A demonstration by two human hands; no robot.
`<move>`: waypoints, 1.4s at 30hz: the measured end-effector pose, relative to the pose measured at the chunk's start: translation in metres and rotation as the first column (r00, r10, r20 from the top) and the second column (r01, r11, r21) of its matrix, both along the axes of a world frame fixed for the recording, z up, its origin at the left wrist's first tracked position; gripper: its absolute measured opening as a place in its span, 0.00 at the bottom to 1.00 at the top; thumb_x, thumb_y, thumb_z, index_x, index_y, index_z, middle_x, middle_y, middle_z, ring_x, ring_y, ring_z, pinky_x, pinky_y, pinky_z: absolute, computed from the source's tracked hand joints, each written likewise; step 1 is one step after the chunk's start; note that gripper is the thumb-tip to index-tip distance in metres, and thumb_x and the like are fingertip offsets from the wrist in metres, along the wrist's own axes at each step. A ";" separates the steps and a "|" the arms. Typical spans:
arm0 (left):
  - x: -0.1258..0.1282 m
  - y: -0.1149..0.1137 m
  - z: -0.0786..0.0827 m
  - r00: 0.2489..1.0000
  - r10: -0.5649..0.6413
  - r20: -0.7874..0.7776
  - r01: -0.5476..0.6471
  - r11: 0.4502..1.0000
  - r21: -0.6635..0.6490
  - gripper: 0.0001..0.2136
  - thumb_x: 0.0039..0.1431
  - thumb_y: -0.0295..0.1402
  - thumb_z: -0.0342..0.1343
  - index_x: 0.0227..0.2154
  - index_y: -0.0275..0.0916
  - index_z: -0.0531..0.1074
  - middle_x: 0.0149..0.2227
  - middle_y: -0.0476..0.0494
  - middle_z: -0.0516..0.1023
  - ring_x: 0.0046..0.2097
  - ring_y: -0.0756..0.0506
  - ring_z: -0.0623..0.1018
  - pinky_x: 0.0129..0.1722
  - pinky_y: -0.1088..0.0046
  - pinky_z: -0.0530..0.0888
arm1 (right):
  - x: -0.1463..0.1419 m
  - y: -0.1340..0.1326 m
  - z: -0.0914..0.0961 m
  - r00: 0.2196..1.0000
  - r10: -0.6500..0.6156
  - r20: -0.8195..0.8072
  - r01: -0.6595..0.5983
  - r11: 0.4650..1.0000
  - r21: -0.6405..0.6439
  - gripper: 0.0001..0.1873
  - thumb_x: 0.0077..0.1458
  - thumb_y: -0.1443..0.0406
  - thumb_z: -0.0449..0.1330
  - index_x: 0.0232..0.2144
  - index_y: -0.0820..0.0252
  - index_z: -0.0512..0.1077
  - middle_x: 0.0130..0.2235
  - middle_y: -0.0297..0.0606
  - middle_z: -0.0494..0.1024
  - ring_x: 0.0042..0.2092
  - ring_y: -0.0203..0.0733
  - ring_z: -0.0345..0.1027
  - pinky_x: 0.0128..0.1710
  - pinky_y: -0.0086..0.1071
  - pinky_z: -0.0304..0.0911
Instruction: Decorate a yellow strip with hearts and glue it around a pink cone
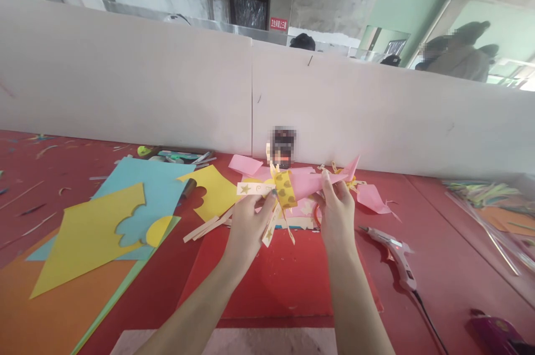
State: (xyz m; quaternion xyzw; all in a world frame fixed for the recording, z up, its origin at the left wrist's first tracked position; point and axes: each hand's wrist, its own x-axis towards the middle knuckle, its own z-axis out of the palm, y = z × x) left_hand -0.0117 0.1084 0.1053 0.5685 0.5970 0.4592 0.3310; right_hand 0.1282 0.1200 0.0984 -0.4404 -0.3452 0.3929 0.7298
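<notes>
Between my hands is a paper craft (307, 183): a pink paper cone with a yellow heart-patterned band (286, 189) at its wide left end. Strips of cream paper with gold stars fan out from that end. My left hand (249, 214) pinches the craft beside the band, thumb and fingers closed near a star strip (246, 189). Around the narrow pink part on the right, my right hand (337, 207) has its fingers closed. Below the craft lies a red board (276, 277). Pink paper pieces lie behind and under it, partly hidden by my hands.
A glue gun (390, 252) with a black cord lies at right. Blue (125, 176) and yellow paper sheets (83, 238) overlap at left. A purple object (497, 330) sits at the lower right. A white partition (167, 87) stands behind the table; people are partly visible beyond it.
</notes>
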 end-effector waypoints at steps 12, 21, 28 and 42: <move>0.002 0.004 -0.004 0.933 0.027 0.359 0.018 0.992 -0.122 0.20 0.44 0.47 0.54 0.13 0.40 0.54 0.15 0.55 0.52 0.20 0.54 0.55 0.20 0.75 0.52 | -0.003 -0.007 0.011 0.992 -0.045 0.117 0.040 0.998 0.043 0.18 0.44 0.55 0.60 0.34 0.61 0.72 0.38 0.40 0.75 0.43 0.44 0.68 0.40 0.38 0.64; -0.013 0.022 -0.018 0.618 0.044 0.785 0.264 0.929 -0.260 0.11 0.36 0.35 0.63 0.18 0.38 0.65 0.19 0.55 0.66 0.23 0.55 0.67 0.23 0.79 0.64 | 0.018 -0.001 0.005 0.992 0.020 0.125 -0.006 0.994 -0.112 0.18 0.44 0.53 0.59 0.32 0.60 0.74 0.40 0.42 0.76 0.42 0.43 0.69 0.42 0.37 0.61; -0.017 0.027 -0.026 0.609 0.037 0.792 0.300 0.914 -0.273 0.06 0.42 0.33 0.61 0.20 0.37 0.70 0.21 0.52 0.70 0.24 0.54 0.69 0.25 0.79 0.67 | 0.033 0.005 -0.008 0.961 0.257 0.100 -0.210 0.918 -0.336 0.19 0.41 0.50 0.61 0.26 0.60 0.76 0.35 0.43 0.78 0.40 0.46 0.71 0.37 0.36 0.63; -0.016 0.026 -0.026 0.673 -0.100 0.733 0.394 0.888 -0.240 0.08 0.44 0.37 0.59 0.24 0.38 0.74 0.24 0.48 0.76 0.30 0.49 0.73 0.31 0.77 0.68 | 0.035 0.000 -0.009 0.774 0.618 0.136 -0.548 0.762 -0.345 0.17 0.43 0.52 0.61 0.21 0.62 0.69 0.19 0.28 0.62 0.21 0.28 0.52 0.20 0.25 0.48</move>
